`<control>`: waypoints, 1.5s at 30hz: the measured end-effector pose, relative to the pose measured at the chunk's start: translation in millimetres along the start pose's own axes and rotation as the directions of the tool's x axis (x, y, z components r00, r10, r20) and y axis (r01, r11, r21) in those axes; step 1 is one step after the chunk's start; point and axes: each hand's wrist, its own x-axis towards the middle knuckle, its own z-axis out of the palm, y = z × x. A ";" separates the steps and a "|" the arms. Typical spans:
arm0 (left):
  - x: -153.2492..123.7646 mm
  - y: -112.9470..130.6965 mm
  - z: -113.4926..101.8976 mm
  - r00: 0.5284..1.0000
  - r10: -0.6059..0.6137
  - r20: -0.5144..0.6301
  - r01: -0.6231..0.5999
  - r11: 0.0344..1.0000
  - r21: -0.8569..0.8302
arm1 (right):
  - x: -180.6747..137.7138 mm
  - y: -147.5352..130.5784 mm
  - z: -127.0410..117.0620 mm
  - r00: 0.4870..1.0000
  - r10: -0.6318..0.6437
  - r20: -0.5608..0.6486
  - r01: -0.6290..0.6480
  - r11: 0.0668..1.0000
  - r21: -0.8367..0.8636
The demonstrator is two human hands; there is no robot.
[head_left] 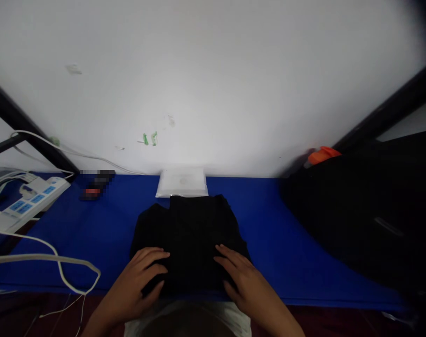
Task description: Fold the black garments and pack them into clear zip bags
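A black cloth (193,238) lies bunched into a compact, folded-looking shape on a blue sheet (265,224), near its front edge and right in front of the person. The left hand (137,281) rests on the near left part of the cloth, the right hand (246,283) on its near right part. The fingers of both hands are loosely spread and slightly bent, pointing inward, with a wide stretch of cloth between them; neither hand pinches it. Just behind the cloth sits a white packet (182,181), close to the white wall (216,84). Over on the left are a white power strip (40,201) with plugs in it, a looping white cable (40,256) and a dark object (102,180) too blurred to name. A large black bag (356,210) fills the right side, with something orange (324,154) showing behind it
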 end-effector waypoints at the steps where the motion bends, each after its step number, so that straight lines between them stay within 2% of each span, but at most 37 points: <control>1: 0.8 -0.2 -1.7 1.000 0.003 -0.017 -0.003 1.000 -0.003 | -1.7 1.5 -2.2 1.000 0.003 -0.003 -0.003 1.000 0.004; 7: 11.5 -3.9 -8.1 0.987 -0.036 -0.156 0.032 0.999 -0.031 | -3.4 11.8 -17.4 0.994 0.066 -0.083 -0.062 0.997 0.050; 10: 18.0 -9.4 -9.7 0.980 -0.088 -0.179 0.083 0.996 -0.036 | 1.7 12.0 -28.5 0.993 0.085 -0.081 -0.077 0.992 0.098; 12: 19.9 -13.0 -11.3 0.986 -0.110 -0.128 0.104 0.993 -0.051 | 4.2 11.8 -34.8 0.993 0.092 -0.067 -0.082 0.985 0.150; 16: 17.0 -13.4 -17.8 0.991 -0.119 0.064 0.125 0.987 -0.105 | 2.4 16.0 -37.8 0.995 0.095 0.003 -0.093 0.965 0.243; 19: 13.3 -12.5 -21.0 0.986 -0.111 0.121 0.129 0.980 -0.154 | -1.1 21.9 -34.2 0.998 0.068 -0.002 -0.064 0.953 0.295; 21: 13.0 -16.2 -20.4 0.986 -0.138 0.090 0.151 0.975 -0.160 | -0.5 25.8 -32.4 0.997 0.055 -0.055 -0.036 0.951 0.308; 25: 25.3 -32.0 -16.2 0.963 -0.259 -0.073 0.256 0.965 -0.056 | 15.8 35.8 -32.7 0.966 0.072 -0.248 -0.003 0.963 0.270; 27: 39.8 -39.4 -15.5 0.940 -0.297 -0.164 0.308 0.950 0.045 | 32.6 42.5 -34.1 0.933 0.058 -0.356 0.016 0.979 0.203; 31: 82.7 -48.8 -15.6 0.923 -0.271 -0.275 0.327 0.927 0.182 | 76.9 55.3 -39.6 0.872 -0.006 -0.490 0.004 1.000 -0.004; 34: 117.7 -56.1 -11.1 0.918 -0.295 -0.266 0.359 0.903 0.236 | 110.2 63.1 -44.8 0.845 -0.045 -0.534 -0.026 0.992 -0.125; 39: 153.4 -68.7 -1.6 0.936 -0.302 -0.181 0.338 0.915 0.219 | 140.0 72.5 -49.2 0.868 -0.115 -0.483 0.040 0.986 -0.162; 42: 151.2 -64.6 -4.4 0.945 -0.271 -0.184 0.305 0.932 0.197 | 133.1 70.9 -52.6 0.835 -0.133 -0.535 0.072 0.988 -0.133; 45: 129.1 -48.5 -11.8 0.957 -0.161 -0.241 0.198 0.970 0.140 | 106.2 62.7 -56.0 0.789 -0.165 -0.592 0.153 0.986 -0.071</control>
